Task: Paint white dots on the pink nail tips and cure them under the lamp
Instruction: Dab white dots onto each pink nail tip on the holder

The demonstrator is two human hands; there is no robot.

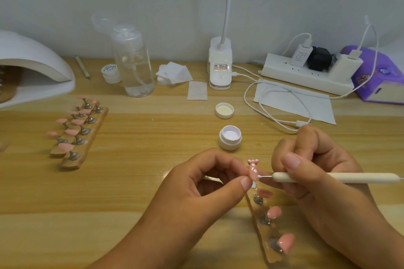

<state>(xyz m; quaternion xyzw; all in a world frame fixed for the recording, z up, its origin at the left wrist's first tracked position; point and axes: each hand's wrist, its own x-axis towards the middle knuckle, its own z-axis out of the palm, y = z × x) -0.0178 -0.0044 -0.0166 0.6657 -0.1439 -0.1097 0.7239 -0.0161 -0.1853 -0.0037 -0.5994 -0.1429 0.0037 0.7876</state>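
NAIL ART AT THE WORKTABLE: A pink nail tip (253,173) is pinched between the thumb and fingertips of the left hand (196,185) and held just above a wooden table (142,170). A white dotting tool (332,177) is gripped pen-fashion in the right hand (323,159). The tool's fine metal point, loaded with a white bead, is set against the tip's lower face, on which several white dots are already seen. Directly beneath the hands a clear holder strip (263,225) is laid on the table, with three more pink tips mounted along it (each on a small metal post). An open jar of white gel (230,137) is placed just beyond the hands, and its lid (224,110) is set down farther back. At the left, two further strips of pink tips (80,133) are lined up side by side, near the mouth of the white curing lamp (32,65) at the table's edge. Along the wall are ranged a clear pump bottle (133,61), a stack of white wipes (172,73), a desk lamp's base (219,65) and a power strip (306,74) with chargers plugged in.
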